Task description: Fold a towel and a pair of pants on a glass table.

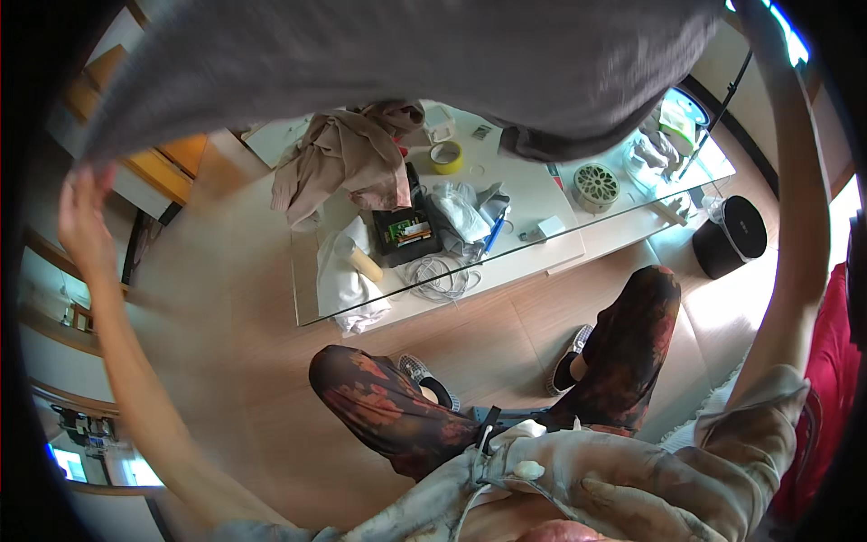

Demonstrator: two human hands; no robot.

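A large dark grey cloth (420,61) spans the top of the view, raised above a glass-topped table (569,234) and blurred at its left part. My left hand (87,213) is lifted at the far left, its fingertips at the cloth's lower left corner; it seems to pinch the edge. My right arm reaches up along the right side, and the hand is out of view past the top edge. Under the cloth, a crumpled beige garment (345,159) lies on the table beside a black tray (406,237) with small items.
On the table are yellow tape (446,157), a coiled cable (440,278), a cardboard tube (359,259), a white cloth (339,284), a round patterned tin (596,188) and plastic bags (464,211). A black bin (730,237) stands on the floor at right.
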